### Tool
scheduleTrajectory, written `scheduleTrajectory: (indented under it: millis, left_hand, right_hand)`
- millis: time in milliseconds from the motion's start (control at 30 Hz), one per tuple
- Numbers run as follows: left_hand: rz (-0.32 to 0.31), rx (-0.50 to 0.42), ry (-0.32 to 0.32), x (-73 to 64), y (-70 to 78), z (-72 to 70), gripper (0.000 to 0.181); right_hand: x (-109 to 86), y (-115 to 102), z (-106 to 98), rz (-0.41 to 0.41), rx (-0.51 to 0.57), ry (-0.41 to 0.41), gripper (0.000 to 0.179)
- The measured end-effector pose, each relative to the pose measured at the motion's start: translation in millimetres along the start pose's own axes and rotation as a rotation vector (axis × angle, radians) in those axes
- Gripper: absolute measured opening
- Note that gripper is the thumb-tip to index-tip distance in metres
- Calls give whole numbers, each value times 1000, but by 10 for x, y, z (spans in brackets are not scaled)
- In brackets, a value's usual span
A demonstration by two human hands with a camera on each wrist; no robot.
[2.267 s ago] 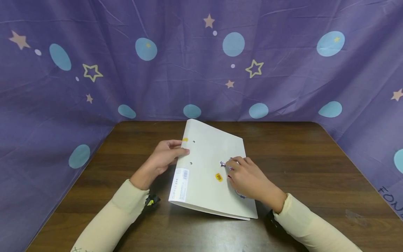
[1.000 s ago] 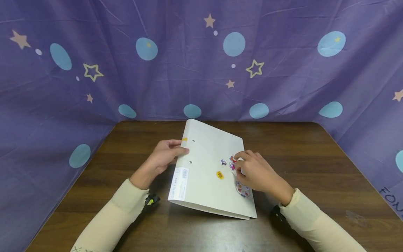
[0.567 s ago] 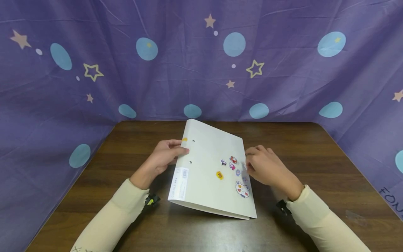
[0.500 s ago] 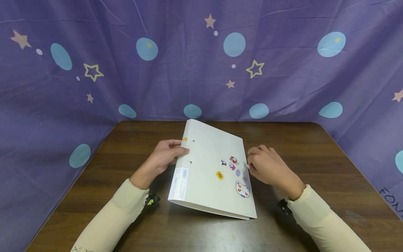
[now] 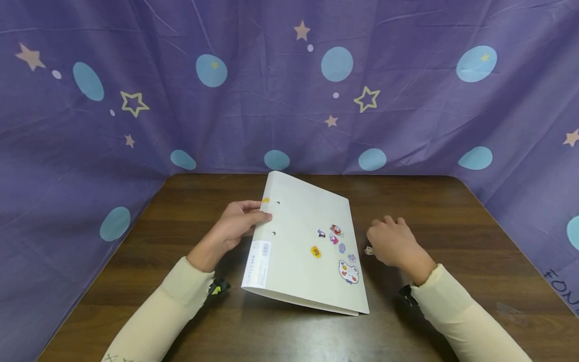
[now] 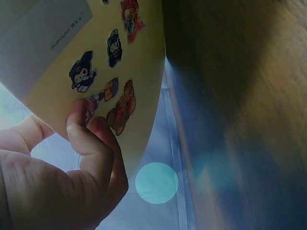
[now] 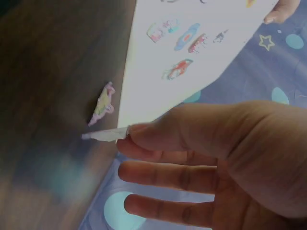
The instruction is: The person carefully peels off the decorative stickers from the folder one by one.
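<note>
My left hand (image 5: 239,221) grips the spine edge of a white clip file (image 5: 298,211), thumb on the top cover and fingers underneath. Colourful stickers dot the cover: a white bear-shaped sticker (image 5: 348,272), a yellow sticker (image 5: 315,252) and several smaller ones. In the left wrist view, the fingers (image 6: 81,129) press the file's other face, which also bears stickers (image 6: 82,72). Just right of the file, my right hand (image 5: 392,246) pinches a small thin sticker (image 7: 106,134) between thumb and forefinger, seen nearly edge-on. Beyond it lies a pink and yellow sticker (image 7: 102,104), off the file.
The file stands slightly tilted on a brown wooden table (image 5: 434,216), its covers a little apart at the near end. A purple curtain (image 5: 271,100) with stars and blue dots hangs behind. A faint clear scrap (image 5: 511,312) lies at the right of the table.
My right hand has left the stickers on the cover and moved right, off the file's edge, uncovering them. A small sticker now shows beside it. The left hand keeps its hold.
</note>
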State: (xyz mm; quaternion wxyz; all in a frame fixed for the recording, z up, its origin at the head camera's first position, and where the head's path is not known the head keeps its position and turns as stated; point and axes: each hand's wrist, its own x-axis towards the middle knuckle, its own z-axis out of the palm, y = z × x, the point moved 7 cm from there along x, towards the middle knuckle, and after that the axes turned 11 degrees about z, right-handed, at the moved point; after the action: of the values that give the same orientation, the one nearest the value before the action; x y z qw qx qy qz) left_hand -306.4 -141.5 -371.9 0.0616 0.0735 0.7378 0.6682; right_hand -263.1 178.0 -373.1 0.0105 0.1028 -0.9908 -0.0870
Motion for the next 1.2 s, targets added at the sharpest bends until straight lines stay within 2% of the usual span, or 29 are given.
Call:
scheduleTrajectory:
  millis: [167,700,1067,1200]
  left_hand:
    - [1,-2,-3,1,0,1,56]
    - [2,-11,1,0,-3,-7,56]
    - [-2,-2,-3,-11,-1,-12,57]
    - [-2,-3,0,-15,7,-9,56]
  right_hand:
    - [5,-69,96,-25,43,-79,9]
    - [17,-61,129,-25,54,-116,16]
    - [-13,-101,26,-66,62,-57,9]
    - [-47,-155,-19,-71,73,-48,14]
